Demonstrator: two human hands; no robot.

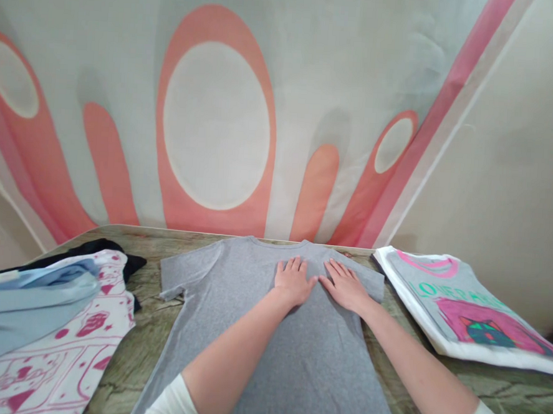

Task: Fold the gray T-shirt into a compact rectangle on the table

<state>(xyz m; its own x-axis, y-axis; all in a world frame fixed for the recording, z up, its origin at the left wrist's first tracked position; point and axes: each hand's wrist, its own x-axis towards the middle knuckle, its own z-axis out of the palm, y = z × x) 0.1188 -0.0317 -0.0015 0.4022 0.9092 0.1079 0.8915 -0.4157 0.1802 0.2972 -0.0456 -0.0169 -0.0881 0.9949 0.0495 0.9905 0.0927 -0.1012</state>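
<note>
White sleeves (173,407) are reaching into the head view from the bottom edge, above a gray T-shirt (233,304) that is lying spread on a wood-patterned table (133,364). The left hand (295,282) is resting palm down on the shirt's upper part, fingers extended, slightly parted, gripping nothing. The right hand (344,285) is lying flat beside it, fingers likewise stretched and holding nothing. A light blue garment (30,317) is covering part of a pink-printed garment (95,339) at left; a cat-print shirt (479,329) is lying folded at right.
</note>
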